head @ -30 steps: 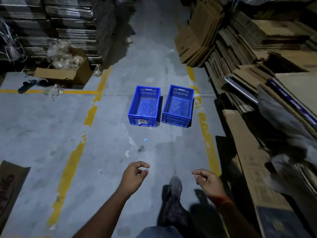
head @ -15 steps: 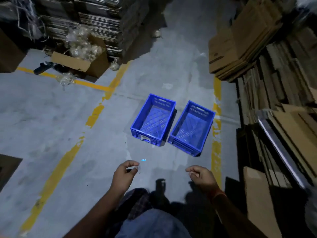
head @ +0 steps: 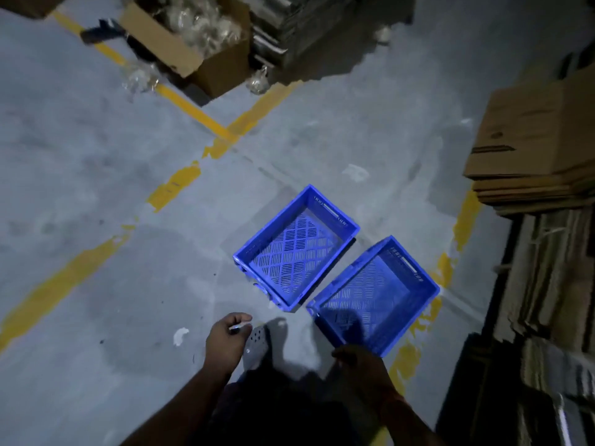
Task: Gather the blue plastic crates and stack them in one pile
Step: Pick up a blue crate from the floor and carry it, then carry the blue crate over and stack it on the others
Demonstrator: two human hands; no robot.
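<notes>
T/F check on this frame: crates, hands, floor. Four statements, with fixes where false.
1. Two blue crates sit side by side on the floor. True.
2. One crate is stacked inside the other. False: both rest separately on the concrete.
3. Both crates are empty. True.
4. The left hand grips a crate rim. False: it hangs short of the crates, touching neither.

Both hands reach forward and down, left hand (head: pixel 227 341) and right hand (head: pixel 362 365) loosely curled.
</notes>
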